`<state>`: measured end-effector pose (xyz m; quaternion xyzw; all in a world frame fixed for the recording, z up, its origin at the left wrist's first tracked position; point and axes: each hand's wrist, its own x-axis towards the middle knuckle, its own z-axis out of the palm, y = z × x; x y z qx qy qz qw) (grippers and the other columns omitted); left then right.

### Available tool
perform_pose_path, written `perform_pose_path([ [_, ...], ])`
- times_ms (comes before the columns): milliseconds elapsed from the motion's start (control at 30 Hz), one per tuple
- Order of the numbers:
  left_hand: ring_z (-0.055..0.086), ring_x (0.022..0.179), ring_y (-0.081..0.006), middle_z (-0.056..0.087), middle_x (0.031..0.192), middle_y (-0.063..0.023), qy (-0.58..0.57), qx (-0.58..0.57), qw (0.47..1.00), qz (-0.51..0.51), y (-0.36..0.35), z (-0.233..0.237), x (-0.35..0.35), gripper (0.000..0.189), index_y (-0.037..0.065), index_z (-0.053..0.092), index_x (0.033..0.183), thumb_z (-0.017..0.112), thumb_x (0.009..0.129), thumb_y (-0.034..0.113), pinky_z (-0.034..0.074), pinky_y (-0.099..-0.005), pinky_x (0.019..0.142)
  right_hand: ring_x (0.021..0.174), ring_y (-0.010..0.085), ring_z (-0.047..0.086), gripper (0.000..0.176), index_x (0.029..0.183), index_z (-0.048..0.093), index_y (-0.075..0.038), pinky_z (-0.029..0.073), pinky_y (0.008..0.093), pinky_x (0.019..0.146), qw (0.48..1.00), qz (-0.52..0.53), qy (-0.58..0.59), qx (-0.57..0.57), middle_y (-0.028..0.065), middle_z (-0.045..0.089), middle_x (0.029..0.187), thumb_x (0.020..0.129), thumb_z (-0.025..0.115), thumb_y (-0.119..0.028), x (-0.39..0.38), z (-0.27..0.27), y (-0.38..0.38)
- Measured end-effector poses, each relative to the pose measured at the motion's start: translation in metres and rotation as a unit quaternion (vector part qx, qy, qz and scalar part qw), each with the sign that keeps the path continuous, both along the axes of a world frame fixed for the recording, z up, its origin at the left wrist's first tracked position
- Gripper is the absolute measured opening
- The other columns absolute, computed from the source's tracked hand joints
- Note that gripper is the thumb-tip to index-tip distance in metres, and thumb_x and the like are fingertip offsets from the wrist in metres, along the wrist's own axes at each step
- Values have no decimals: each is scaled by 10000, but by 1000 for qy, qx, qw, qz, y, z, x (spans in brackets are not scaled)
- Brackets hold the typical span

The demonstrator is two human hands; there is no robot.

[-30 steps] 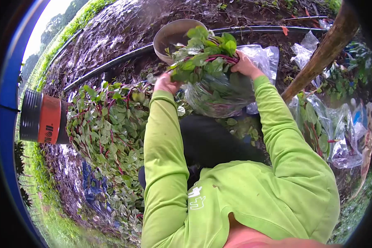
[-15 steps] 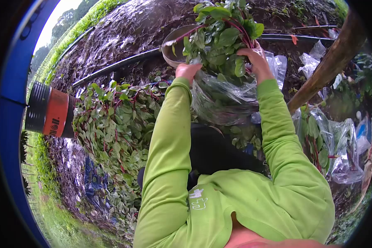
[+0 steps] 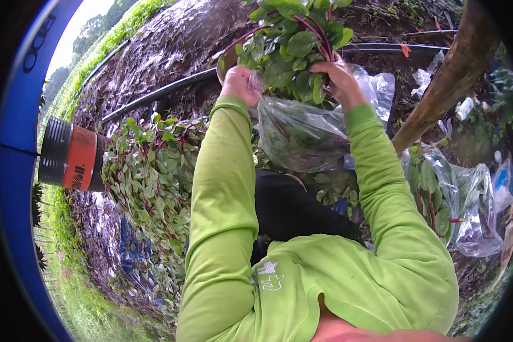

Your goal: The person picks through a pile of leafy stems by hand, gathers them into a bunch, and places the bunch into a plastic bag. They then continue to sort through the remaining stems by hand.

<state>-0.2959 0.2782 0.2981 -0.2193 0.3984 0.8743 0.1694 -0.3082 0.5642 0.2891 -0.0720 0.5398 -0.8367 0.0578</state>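
Note:
My left hand [image 3: 239, 84] is closed on the rim of a clear plastic bag [image 3: 305, 134] and pulls its mouth out to the left. Dark green, red-stemmed leaves show through the bag's side. In my right hand [image 3: 341, 78], at the other side of the bag's mouth, is a bunch of red-stemmed leafy greens [image 3: 299, 45]. The bunch stands above the bag, its lower leaves at the opening. Behind my left hand a round bowl [image 3: 225, 64] is mostly hidden by the hand and leaves.
A large heap of the same greens [image 3: 154, 165] lies at left beside a black and orange bucket [image 3: 77, 154]. A wooden pole [image 3: 444, 85] slants across the right. Bagged greens [image 3: 439, 194] lie below it. A black pipe [image 3: 159, 94] crosses the muddy ground.
My left hand has moved left and slightly up, stretching the bag's rim. My right hand and the bunch have shifted a little left, and the bowl is now more covered.

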Motion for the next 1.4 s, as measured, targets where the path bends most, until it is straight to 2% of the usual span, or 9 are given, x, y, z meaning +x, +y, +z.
perform_pose_path([
  [167, 395, 572, -116, 503, 714, -2, -55, -380, 923, -28, 18, 10, 5, 118, 108, 573, 849, 682, 892, 126, 299, -283, 472, 927, 245, 670, 651, 1320, 552, -34, 559, 385, 813, 989, -32, 74, 124, 103, 685, 1091, 709, 770, 11, -10, -47, -11],
  [333, 453, 618, -90, 458, 723, 2, -123, -148, 967, 168, -37, -61, -56, 162, 182, 592, 870, 568, 1001, 274, 391, -269, 511, 975, 376, 668, 615, 1272, 573, -60, 536, 445, 851, 848, -118, 276, 437, 181, 691, 1110, 700, 797, -95, 41, -74, 7],
  [467, 682, 824, -212, 699, 1034, -31, 256, 45, 965, 25, -21, -67, -14, 226, 145, 661, 1180, 597, 999, 264, 586, -310, 756, 1027, 416, 659, 593, 1261, 581, -83, 535, 476, 845, 787, -46, 382, 483, 191, 693, 1095, 710, 795, -130, 86, -86, 22],
  [633, 678, 911, -178, 694, 1137, -60, 436, -129, 891, 0, -58, -86, 10, 381, 55, 623, 1258, 519, 1049, 356, 577, -337, 818, 1064, 365, 675, 602, 1320, 589, -116, 542, 440, 923, 763, 115, 303, 559, 194, 691, 1134, 738, 741, -111, 114, -44, 50],
  [800, 359, 504, -50, 450, 625, 63, 222, -271, 932, 95, -33, -9, 78, 318, 92, 717, 1139, 539, 1065, 345, 315, -242, 456, 1118, 383, 656, 633, 1421, 518, -130, 533, 465, 952, 644, -32, 124, 754, 186, 677, 1223, 805, 656, -175, 112, -66, 74],
  [967, 291, 444, -37, 381, 595, 88, 247, -377, 890, 69, 3, 17, 116, 292, 116, 703, 1182, 568, 1054, 341, 240, -249, 412, 1238, 416, 581, 790, 1544, 346, -142, 476, 486, 1030, 540, 9, 152, 827, 244, 606, 1316, 819, 662, -148, 137, -46, 67],
  [1167, 301, 475, -18, 399, 607, 96, 282, -349, 886, 114, 1, 7, 116, 332, 81, 723, 1109, 525, 1068, 344, 217, -241, 435, 1304, 322, 563, 840, 1564, 339, -182, 396, 543, 1060, 637, 26, 287, 715, 167, 569, 1418, 803, 694, -153, 135, -50, 8],
  [1267, 331, 525, -9, 466, 660, 90, 305, -325, 882, 154, -5, -1, 110, 321, 58, 719, 1113, 531, 1069, 315, 239, -230, 470, 1292, 276, 580, 771, 1505, 460, -222, 387, 544, 1044, 507, 178, 466, 703, 110, 575, 1432, 779, 711, -155, 147, -62, 6],
  [1400, 475, 623, -49, 597, 726, 33, 384, -391, 817, 178, -4, -9, 98, 282, 42, 732, 1074, 546, 1062, 254, 382, -248, 562, 1181, 231, 647, 535, 1375, 589, -224, 487, 460, 938, 628, 99, 406, 657, 37, 600, 1421, 853, 702, -203, 103, -78, 34],
])
